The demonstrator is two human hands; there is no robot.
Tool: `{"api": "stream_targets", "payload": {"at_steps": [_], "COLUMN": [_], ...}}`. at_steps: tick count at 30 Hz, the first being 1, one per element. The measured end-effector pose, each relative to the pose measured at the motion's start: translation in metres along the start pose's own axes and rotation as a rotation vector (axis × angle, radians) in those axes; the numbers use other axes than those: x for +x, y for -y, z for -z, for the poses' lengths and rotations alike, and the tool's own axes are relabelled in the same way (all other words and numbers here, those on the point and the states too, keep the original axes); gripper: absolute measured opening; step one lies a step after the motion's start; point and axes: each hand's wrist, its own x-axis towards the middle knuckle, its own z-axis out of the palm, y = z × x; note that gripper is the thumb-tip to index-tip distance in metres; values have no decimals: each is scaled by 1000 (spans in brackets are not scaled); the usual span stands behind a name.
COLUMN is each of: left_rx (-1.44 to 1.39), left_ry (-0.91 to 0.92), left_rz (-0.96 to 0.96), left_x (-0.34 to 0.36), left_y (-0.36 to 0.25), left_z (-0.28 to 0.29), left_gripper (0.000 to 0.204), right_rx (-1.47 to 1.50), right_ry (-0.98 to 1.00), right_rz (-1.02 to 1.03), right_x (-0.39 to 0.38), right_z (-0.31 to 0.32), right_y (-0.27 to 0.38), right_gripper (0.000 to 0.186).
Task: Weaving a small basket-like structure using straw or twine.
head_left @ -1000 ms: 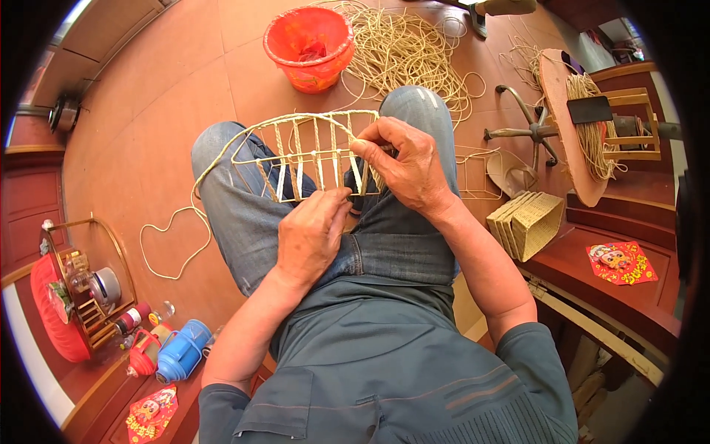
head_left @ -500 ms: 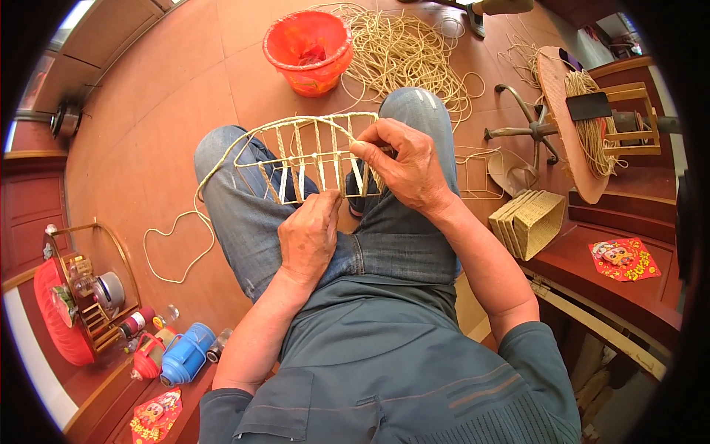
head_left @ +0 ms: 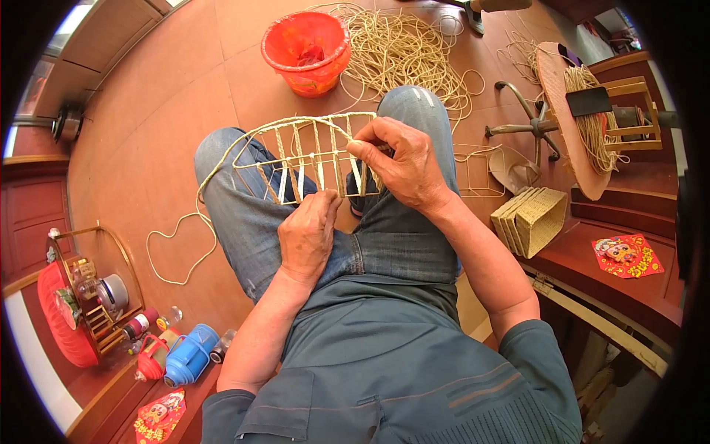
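Note:
An open wire basket frame (head_left: pixel 316 157), with pale twisted cord strung across it in several strips, is held above my knees. My left hand (head_left: pixel 308 231) is closed on its near edge, with the fingertips tucked partly out of sight. At the frame's right end, my right hand (head_left: pixel 408 164) pinches the pale cord (head_left: pixel 296 118) between thumb and forefinger. That cord runs along the far rim, drops over my left knee and lies in a loose loop on the floor. The right hand's other fingers are curled and hide the frame's right corner.
A red bucket (head_left: pixel 284 71) stands beyond my knees, beside a large heap of cord (head_left: pixel 403 55). To the right are nested woven baskets (head_left: pixel 543 226), a bare wire frame (head_left: pixel 481 177) and a wheeled chair base (head_left: pixel 538 127). Blue (head_left: pixel 191 355) and red flasks sit at lower left.
The view has shifted very slightly. Both hands keep their hold, and the frame and cord look the same.

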Motion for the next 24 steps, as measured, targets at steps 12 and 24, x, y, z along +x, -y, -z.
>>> {"api": "stream_targets", "payload": {"at_steps": [12, 24], "left_rx": [145, 95], "left_ry": [113, 110], "left_rz": [-153, -167], "left_x": [4, 5], "left_y": [-6, -2], "left_z": [-15, -22], "left_gripper": [22, 24], "right_rx": [0, -3], "right_ry": [-18, -13], "right_rz": [43, 25], "right_x": [0, 0], "right_z": [0, 0], "right_y": [-1, -1], "right_gripper": [17, 17]}}
